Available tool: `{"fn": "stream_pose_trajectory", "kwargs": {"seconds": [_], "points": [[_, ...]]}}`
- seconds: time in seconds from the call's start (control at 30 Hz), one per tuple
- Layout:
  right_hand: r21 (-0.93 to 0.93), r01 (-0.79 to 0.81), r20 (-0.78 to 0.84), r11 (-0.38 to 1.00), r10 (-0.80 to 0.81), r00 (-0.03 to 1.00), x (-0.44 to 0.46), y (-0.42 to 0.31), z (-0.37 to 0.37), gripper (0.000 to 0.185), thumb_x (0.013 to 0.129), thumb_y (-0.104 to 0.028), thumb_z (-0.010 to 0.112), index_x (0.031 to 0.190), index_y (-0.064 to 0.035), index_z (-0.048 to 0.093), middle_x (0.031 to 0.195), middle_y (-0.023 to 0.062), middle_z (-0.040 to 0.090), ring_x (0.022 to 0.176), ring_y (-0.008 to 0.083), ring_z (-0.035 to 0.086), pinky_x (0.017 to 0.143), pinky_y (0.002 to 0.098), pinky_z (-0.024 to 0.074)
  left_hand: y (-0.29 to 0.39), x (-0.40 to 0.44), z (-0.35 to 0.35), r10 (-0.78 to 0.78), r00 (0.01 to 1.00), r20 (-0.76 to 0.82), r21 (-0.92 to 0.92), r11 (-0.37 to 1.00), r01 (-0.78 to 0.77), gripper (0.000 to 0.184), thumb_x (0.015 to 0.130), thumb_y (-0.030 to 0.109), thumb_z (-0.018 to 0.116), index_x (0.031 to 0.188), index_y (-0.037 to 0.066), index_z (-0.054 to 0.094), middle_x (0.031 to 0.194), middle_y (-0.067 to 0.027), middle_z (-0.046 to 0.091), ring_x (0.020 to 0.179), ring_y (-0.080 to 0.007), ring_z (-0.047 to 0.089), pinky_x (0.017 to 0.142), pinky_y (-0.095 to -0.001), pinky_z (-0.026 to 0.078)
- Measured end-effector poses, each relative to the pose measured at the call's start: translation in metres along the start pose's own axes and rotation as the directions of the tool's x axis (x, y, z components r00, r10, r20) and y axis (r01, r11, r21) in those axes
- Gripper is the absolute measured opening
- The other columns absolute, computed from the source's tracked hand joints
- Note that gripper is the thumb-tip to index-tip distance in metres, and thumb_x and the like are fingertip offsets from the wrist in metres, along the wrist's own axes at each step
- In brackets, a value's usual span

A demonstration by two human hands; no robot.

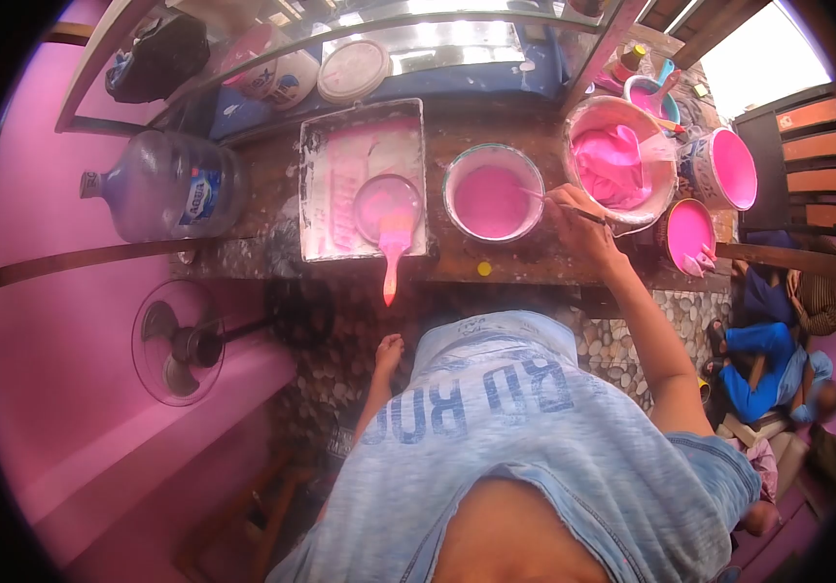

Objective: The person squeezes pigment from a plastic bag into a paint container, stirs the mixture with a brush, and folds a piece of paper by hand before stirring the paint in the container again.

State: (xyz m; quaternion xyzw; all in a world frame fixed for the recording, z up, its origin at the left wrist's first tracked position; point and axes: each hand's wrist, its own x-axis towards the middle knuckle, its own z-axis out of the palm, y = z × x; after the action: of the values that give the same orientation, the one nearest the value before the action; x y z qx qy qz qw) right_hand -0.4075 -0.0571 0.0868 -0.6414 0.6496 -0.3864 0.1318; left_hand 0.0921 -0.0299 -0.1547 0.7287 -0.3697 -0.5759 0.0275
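Observation:
My right hand [578, 222] is closed around a thin stick [532, 193], its tip reaching over the pink paint in a round bucket [450, 209]. A dark end of the stick shows across the back of the fingers. Down by my side, my left hand [389, 352] hangs below the table edge with its fingers curled in and nothing visible in them. To the left of the bucket lies a white paint tray [313, 219] smeared with pink. On it rests a round lid [371, 199] with a pink-coated paintbrush [395, 248] across it, handle towards me.
At the right stand a large pail with pink cloth-like material [612, 165], a pink tub [732, 168] and a can of pink paint [690, 231]. A water jug [175, 189] lies at the left, above a fan [185, 345]. Another person [773, 369] sits at the right.

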Motion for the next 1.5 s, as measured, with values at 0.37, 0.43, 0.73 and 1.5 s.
{"fn": "stream_pose_trajectory", "kwargs": {"seconds": [0.37, 0.43, 0.73, 1.5], "points": [[-0.012, 0.000, 0.002, 1.000, 0.000, 1.000, 0.004, 0.000, 0.000, 0.008, 0.089, -0.003, 0.060, 0.097, -0.0008, 0.060, 0.085, 0.0149, 0.060, 0.079, 0.0348, 0.060, 0.069, 0.0415, 0.0486, 0.011, 0.001, 0.002, -0.007, 1.000, 0.021, -0.017, 1.000, 0.008, 0.030, 0.089, 0.015, 0.060, 0.117, 0.006, 0.060, 0.091, -0.0008, 0.063, 0.076, -0.0094, 0.059, 0.063, -0.0233, 0.048], [0.139, 0.068, -0.019, 0.988, -0.066, 0.998, 0.002, -0.006, 0.019, 0.008, 0.089, -0.004, 0.061, 0.097, -0.0005, 0.060, 0.086, 0.0151, 0.060, 0.080, 0.0349, 0.060, 0.069, 0.0413, 0.0491, 0.014, -0.002, 0.004, -0.013, 1.000, 0.023, -0.053, 0.999, 0.015, 0.029, 0.088, 0.015, 0.060, 0.117, 0.006, 0.060, 0.090, -0.0006, 0.063, 0.075, -0.0090, 0.059, 0.061, -0.0228, 0.047], [0.045, -0.034, -0.013, 0.998, 0.034, 0.999, -0.004, 0.005, 0.001, 0.009, 0.089, -0.004, 0.061, 0.096, 0.0001, 0.061, 0.086, 0.0151, 0.060, 0.080, 0.0341, 0.060, 0.069, 0.0404, 0.0495, 0.012, -0.003, 0.005, -0.010, 1.000, 0.001, -0.016, 1.000, 0.010, 0.028, 0.088, 0.015, 0.061, 0.115, 0.006, 0.061, 0.089, -0.0007, 0.063, 0.074, -0.0090, 0.059, 0.059, -0.0228, 0.046], [0.147, 0.026, 0.067, 0.989, -0.036, 0.997, -0.022, -0.009, 0.008, 0.010, 0.086, -0.003, 0.063, 0.095, -0.0017, 0.058, 0.085, 0.0151, 0.060, 0.078, 0.0343, 0.060, 0.067, 0.0407, 0.0491, 0.025, -0.009, 0.007, -0.013, 1.000, 0.007, -0.029, 0.999, 0.013, 0.030, 0.088, 0.016, 0.061, 0.117, 0.008, 0.061, 0.092, -0.0011, 0.064, 0.074, -0.0093, 0.059, 0.061, -0.0234, 0.047]]}}
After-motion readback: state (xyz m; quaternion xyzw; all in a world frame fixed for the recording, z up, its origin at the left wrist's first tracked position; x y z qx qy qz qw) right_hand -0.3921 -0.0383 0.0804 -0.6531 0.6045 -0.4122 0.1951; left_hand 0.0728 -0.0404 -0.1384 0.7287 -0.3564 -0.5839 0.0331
